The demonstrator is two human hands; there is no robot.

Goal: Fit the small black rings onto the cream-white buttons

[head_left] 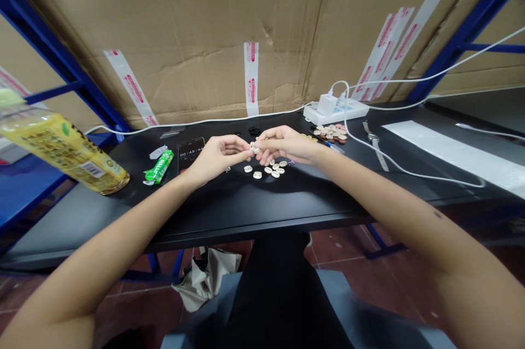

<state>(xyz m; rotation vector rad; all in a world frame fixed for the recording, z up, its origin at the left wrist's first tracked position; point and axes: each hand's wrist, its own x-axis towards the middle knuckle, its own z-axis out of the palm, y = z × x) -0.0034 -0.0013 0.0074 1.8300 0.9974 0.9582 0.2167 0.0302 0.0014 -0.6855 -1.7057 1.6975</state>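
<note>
White button (255, 147) pinched between fingertips of left hand (217, 155) and right hand (283, 145), both closed on it. Loose buttons (268, 170) at six o'clock, phone (190, 152) at nine.

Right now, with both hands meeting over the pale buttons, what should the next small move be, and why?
Probably keep the pinch and finish joining the pieces. The left hand and right hand meet fingertip to fingertip on a pale button above the black table. More loose buttons lie just beneath, within easy reach for the following pick.
</note>
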